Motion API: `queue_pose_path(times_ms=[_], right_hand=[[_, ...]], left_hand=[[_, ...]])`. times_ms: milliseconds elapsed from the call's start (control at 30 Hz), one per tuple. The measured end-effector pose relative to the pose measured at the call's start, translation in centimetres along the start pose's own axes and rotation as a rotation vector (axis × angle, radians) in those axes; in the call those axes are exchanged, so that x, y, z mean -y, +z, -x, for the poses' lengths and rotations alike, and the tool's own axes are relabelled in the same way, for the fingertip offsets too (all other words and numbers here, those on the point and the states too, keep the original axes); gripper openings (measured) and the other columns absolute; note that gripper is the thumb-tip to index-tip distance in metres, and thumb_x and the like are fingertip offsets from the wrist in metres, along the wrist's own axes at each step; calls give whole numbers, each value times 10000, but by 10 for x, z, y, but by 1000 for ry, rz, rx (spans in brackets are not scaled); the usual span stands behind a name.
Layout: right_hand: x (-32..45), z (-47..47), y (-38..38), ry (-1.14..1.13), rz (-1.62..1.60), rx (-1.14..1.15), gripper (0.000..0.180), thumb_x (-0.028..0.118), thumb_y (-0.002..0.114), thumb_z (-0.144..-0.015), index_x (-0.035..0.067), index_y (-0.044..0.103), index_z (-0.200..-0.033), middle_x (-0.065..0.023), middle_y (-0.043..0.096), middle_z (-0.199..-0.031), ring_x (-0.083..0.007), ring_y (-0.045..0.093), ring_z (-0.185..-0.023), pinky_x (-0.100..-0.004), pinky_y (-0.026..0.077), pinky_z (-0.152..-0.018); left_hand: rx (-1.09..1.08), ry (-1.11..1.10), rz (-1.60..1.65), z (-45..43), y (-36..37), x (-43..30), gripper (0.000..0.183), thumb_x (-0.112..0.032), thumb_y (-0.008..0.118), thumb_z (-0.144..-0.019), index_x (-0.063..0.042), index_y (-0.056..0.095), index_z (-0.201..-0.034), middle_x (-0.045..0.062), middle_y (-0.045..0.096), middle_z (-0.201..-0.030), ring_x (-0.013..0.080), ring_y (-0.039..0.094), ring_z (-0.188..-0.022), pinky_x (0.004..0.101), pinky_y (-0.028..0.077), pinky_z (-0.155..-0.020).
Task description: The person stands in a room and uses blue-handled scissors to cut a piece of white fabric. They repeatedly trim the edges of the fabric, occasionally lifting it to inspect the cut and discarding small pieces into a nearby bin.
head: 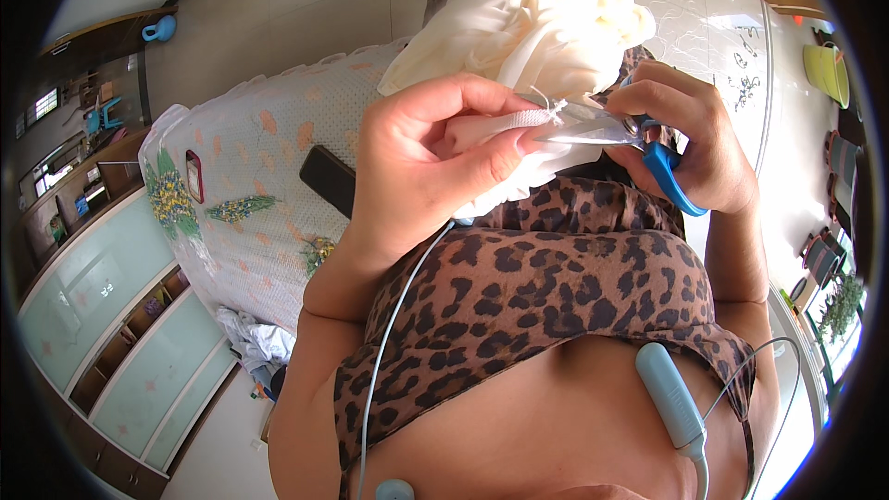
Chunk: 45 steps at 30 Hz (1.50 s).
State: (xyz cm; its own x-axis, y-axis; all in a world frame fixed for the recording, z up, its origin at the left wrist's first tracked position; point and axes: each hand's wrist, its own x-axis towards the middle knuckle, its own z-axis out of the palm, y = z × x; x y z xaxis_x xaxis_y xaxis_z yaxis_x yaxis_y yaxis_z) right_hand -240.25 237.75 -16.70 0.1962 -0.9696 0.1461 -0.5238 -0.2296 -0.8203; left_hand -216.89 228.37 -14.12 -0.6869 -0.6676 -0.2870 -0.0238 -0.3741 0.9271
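My left hand (430, 160) pinches a folded edge of cream fabric (507, 48) between thumb and fingers. At its tip, a frayed tuft of white threads (555, 111) sticks out. In my right hand (694, 132) is a pair of scissors with blue handles (663, 177). The metal blades (583, 128) are spread, one on each side of the frayed tip as seen from above, close to my left thumb. Whether they touch the threads I cannot tell. The rest of the cream fabric lies bunched over my lap, on leopard-print clothing (597, 201).
On my left stands a bed or table with a patterned, quilted cover (278, 111). A dark smartphone (328, 180) and a red-rimmed phone or case (195, 176) lie on it. Loose threads (677, 24) are on the tiled floor (333, 3). A thin white cable (399, 292) runs down my front.
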Motion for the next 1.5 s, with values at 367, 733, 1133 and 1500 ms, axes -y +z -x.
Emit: queue_pose_path(times_ms=[367,733,1133,1500], right_hand=[[-5,-1,-5,-16,-34,59,272,1,722,-685,4,630,-941,-113,616,-866,-223,641,-747,-275,538,-576],[-13,-1,-23,-14,-79,195,314,13,737,-676,-24,653,-976,-136,637,-874,-245,636,-761,-302,542,-593],[-7,-2,-36,-51,28,223,332,-23,740,-640,-26,658,-961,-126,631,-834,-218,622,-704,-280,515,-532],[-9,-4,-32,-69,-2,241,306,-35,730,-655,-27,658,-953,-134,638,-837,-226,647,-724,-266,531,-529]], left_hand=[[46,130,-2,-5,-2,2,278,39,674,-833,26,506,-1053,127,633,-969,181,661,-926,260,557,-805],[-41,38,19,0,10,-10,649,15,711,-806,7,362,-1353,161,692,-908,151,670,-822,206,520,-733],[-12,78,-108,-2,10,-6,736,30,673,-836,4,261,-1446,176,692,-916,177,675,-904,227,523,-799],[24,-2,-101,-1,9,-9,724,45,689,-807,0,314,-1425,162,684,-926,157,670,-894,228,527,-795]])
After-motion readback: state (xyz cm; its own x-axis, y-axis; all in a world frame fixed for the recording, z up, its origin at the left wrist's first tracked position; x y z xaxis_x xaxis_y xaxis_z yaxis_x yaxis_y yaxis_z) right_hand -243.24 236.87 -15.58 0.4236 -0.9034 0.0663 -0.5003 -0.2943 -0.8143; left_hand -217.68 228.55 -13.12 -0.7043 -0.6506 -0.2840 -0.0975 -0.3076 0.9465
